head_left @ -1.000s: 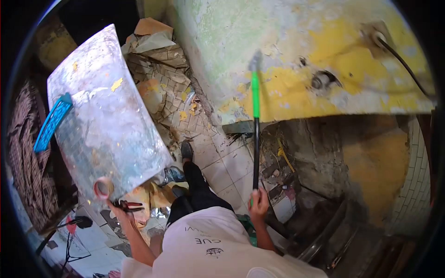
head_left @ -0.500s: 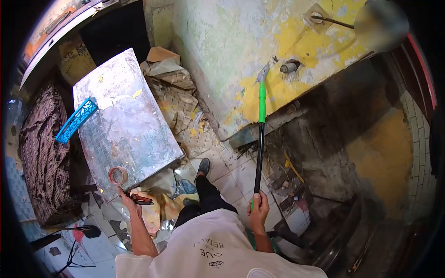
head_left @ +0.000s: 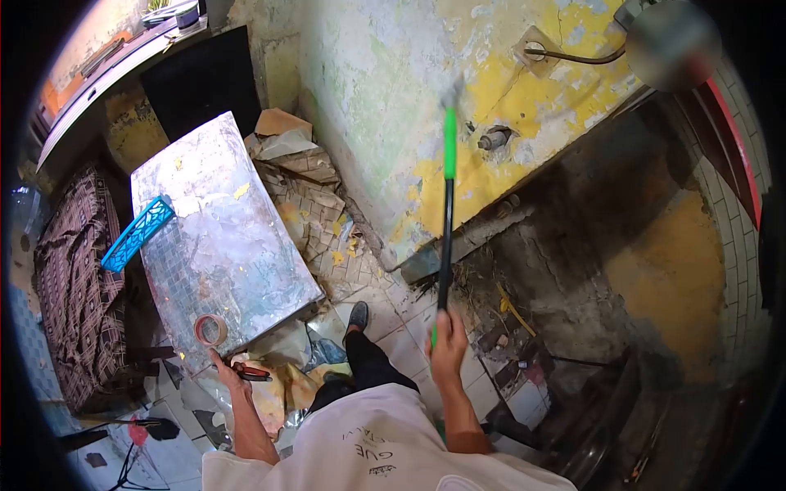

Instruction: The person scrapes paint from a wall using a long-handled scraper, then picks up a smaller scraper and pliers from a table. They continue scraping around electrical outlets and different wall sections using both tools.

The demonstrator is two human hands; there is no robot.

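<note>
Long-handled scraper (head_left: 448,214) held out toward the peeling wall (head_left: 360,106)

The black shaft (head_left: 444,278) is gripped near its lower end by the curled fingers of the right hand (head_left: 447,342). The long axis is directed forward, away from the body, blurred blade (head_left: 453,92) foremost; wall contact cannot be told. The left hand (head_left: 228,373) is placed by the worktop (head_left: 246,237), beside red-handled pliers (head_left: 252,373); whether they are grasped cannot be told.

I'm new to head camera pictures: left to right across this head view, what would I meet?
Patterned cloth, blue plastic piece, tape roll, red-handled tool, forward shoe, right hand gripping the green-and-black pole, pipe stub.
</note>
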